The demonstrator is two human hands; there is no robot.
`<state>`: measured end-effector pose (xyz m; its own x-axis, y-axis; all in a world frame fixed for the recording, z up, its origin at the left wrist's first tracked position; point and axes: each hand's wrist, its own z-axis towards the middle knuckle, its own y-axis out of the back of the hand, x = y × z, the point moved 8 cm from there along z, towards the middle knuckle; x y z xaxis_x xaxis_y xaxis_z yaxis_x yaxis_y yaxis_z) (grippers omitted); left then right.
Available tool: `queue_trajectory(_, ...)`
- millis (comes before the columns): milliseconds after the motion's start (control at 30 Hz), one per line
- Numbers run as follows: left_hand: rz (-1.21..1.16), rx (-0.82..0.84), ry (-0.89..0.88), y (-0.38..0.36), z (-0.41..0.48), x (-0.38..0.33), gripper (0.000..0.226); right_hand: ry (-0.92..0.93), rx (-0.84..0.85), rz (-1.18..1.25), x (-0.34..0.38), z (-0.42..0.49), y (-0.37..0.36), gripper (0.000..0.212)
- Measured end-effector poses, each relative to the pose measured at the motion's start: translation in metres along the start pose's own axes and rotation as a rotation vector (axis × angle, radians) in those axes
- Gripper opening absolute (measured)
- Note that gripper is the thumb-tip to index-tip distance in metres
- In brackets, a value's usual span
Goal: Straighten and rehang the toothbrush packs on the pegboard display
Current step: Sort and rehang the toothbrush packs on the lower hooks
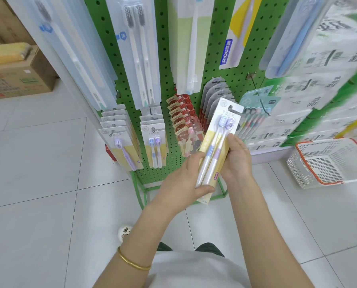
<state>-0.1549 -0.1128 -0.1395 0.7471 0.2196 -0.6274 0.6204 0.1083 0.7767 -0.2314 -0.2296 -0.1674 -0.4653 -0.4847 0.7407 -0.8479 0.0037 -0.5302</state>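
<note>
A twin toothbrush pack (217,140) with a yellow card and two capped brush heads is held tilted in front of the green pegboard (167,84). My left hand (185,179) grips its lower end, thumb across the front. My right hand (235,159) holds its right edge, fingers behind the card. The pack's hang hole at the top hangs free of any peg. Matching packs hang in rows on pegs at the lower left (119,140) and lower middle (154,142).
Red-carded packs (183,121) and grey packs (215,94) hang behind the held pack. A bare hook (264,109) juts out at right. A white and orange basket (329,163) sits on the floor at right. Cardboard boxes (17,73) stand at left.
</note>
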Motion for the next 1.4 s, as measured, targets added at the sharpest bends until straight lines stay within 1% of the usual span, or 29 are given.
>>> queue_trajectory(67,0.1,0.044,-0.003,-0.005,-0.001,0.0,0.098,0.014,-0.041,0.044,0.002,0.0,0.001,0.013)
queue_trajectory(133,0.166,0.067,0.019,-0.009,-0.002,0.002,0.109,0.021,-0.057,0.079,0.002,-0.001,0.001,0.011)
queue_trajectory(267,0.125,0.081,0.059,-0.009,-0.005,0.005,0.111,0.021,-0.025,0.115,0.001,-0.003,-0.001,0.014)
queue_trajectory(367,0.087,0.096,0.075,-0.008,-0.006,0.006,0.106,-0.023,0.029,0.123,-0.004,-0.006,-0.004,0.012)
queue_trajectory(400,0.059,0.112,0.085,-0.009,-0.006,0.006,0.103,-0.041,0.063,0.116,-0.005,-0.007,-0.007,0.019)
queue_trajectory(467,-0.076,0.158,0.131,-0.01,-0.006,0.008,0.096,-0.078,0.129,0.072,-0.008,-0.01,-0.01,0.043)
queue_trajectory(500,-0.17,0.172,0.147,-0.01,-0.005,0.008,0.091,-0.089,0.166,0.05,-0.008,-0.012,-0.012,0.045)
queue_trajectory(533,-0.254,0.168,0.156,-0.01,-0.005,0.009,0.084,-0.088,0.201,0.027,-0.008,-0.014,-0.013,0.039)
queue_trajectory(567,-0.315,0.158,0.169,-0.009,-0.004,0.011,0.074,-0.073,0.219,0.005,-0.007,-0.016,-0.013,0.028)
queue_trajectory(600,-0.37,0.153,0.188,-0.009,-0.004,0.014,0.062,-0.048,0.207,-0.024,-0.006,-0.016,-0.011,0.018)
queue_trajectory(633,-0.437,0.154,0.212,-0.009,-0.004,0.017,0.047,-0.022,0.184,-0.063,-0.004,-0.017,-0.009,0.017)
queue_trajectory(667,-0.515,0.161,0.237,-0.011,-0.005,0.02,0.034,0.004,0.168,-0.119,-0.003,-0.016,-0.008,0.02)
queue_trajectory(733,-0.628,0.154,0.284,-0.013,-0.007,0.024,0.02,0.05,0.173,-0.239,-0.001,-0.017,-0.009,0.021)
queue_trajectory(833,-0.586,0.113,0.324,-0.012,-0.009,0.031,0.014,0.077,0.238,-0.329,0.002,-0.021,-0.012,0.016)
queue_trajectory(900,-0.571,0.089,0.348,-0.008,-0.009,0.032,0.019,0.077,0.295,-0.359,0.002,-0.024,-0.016,0.016)
queue_trajectory(967,-0.592,0.027,0.343,0.002,-0.005,0.031,0.025,0.071,0.354,-0.401,-0.002,-0.028,-0.021,0.016)
queue_trajectory(1033,-0.61,-0.077,0.312,0.017,0.0,0.03,0.029,0.063,0.408,-0.44,-0.006,-0.032,-0.026,0.015)
queue_trajectory(1133,-0.67,-0.298,0.287,0.047,0.007,0.034,0.032,0.032,0.495,-0.465,-0.013,-0.036,-0.032,0.015)
queue_trajectory(1200,-0.75,-0.442,0.283,0.064,0.007,0.039,0.028,0.005,0.557,-0.487,-0.018,-0.038,-0.036,0.015)
queue_trajectory(1267,-0.83,-0.522,0.276,0.073,0.005,0.043,0.018,-0.028,0.605,-0.513,-0.024,-0.04,-0.038,0.014)
queue_trajectory(1333,-0.935,-0.529,0.286,0.074,0.002,0.047,0.006,-0.062,0.639,-0.539,-0.032,-0.041,-0.037,0.013)
queue_trajectory(1400,-1.057,-0.481,0.304,0.069,0.0,0.051,0.005,-0.113,0.679,-0.536,-0.041,-0.042,-0.036,0.013)
